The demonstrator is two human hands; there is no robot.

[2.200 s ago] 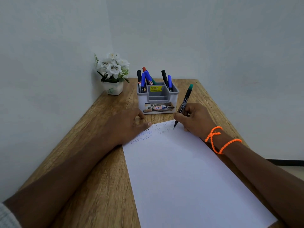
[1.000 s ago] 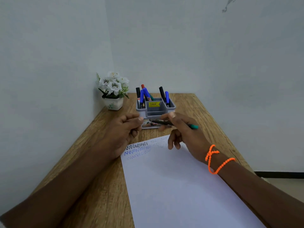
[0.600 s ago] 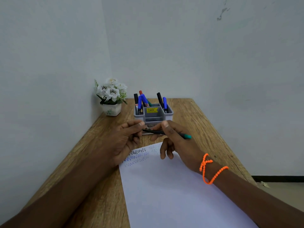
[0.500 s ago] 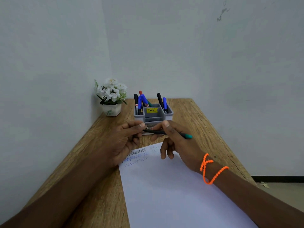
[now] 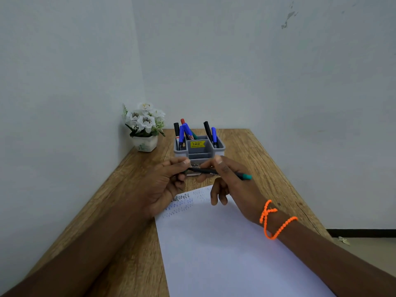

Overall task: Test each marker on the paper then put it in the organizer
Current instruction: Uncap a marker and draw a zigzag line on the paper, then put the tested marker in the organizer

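Note:
A thin black marker with a green end (image 5: 240, 175) lies level in the air just in front of the grey organizer (image 5: 220, 147). My right hand (image 5: 233, 185) pinches its barrel between thumb and forefinger. My left hand (image 5: 165, 183) pinches the marker's left end, where a cap may sit, though my fingers hide it. Under both hands lies the white paper (image 5: 225, 249), with rows of black and blue zigzag test marks near its top edge. Several black, blue and red markers stand in the organizer's back compartments.
A small white pot of white flowers (image 5: 145, 127) stands in the table's far left corner by the wall. The wooden table (image 5: 257, 151) is narrow, with walls at the left and back and an open edge on the right.
My right hand lifted the marker off the paper and turned it level. My left hand left the paper and took hold of the marker's left end. The view tilted upward.

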